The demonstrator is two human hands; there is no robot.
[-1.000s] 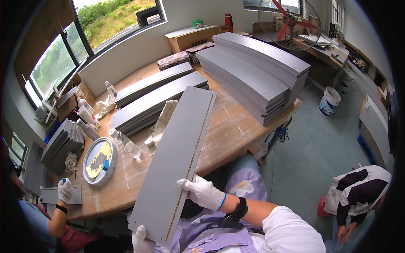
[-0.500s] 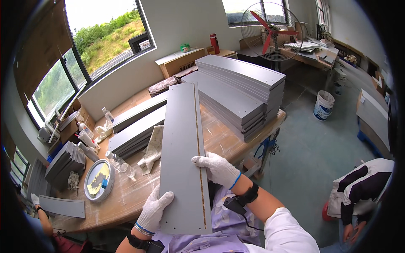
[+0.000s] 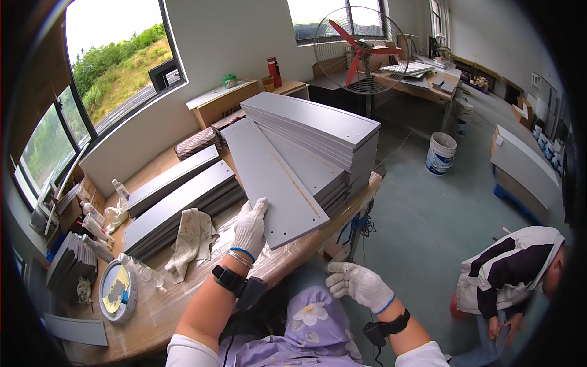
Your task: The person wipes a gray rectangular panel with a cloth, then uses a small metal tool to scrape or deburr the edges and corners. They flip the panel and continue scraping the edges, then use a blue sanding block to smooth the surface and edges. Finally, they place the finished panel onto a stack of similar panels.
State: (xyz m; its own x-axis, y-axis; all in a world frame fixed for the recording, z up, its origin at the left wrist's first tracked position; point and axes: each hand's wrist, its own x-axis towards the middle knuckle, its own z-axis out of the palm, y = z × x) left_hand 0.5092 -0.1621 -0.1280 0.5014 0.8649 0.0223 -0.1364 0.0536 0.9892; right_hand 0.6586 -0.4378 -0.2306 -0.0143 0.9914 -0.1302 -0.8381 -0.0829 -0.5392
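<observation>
Head view: left hand fingers flat on grey panel; right hand loosely spread.

Bright daylight pours in through the windows at upper left, where the sky is blown out white. The grey panels are evenly lit, with soft shadows. Straight edges bend toward the rim, and a black vignette rings the sharp picture.

Grey panel's near corner hidden under left hand.
</observation>
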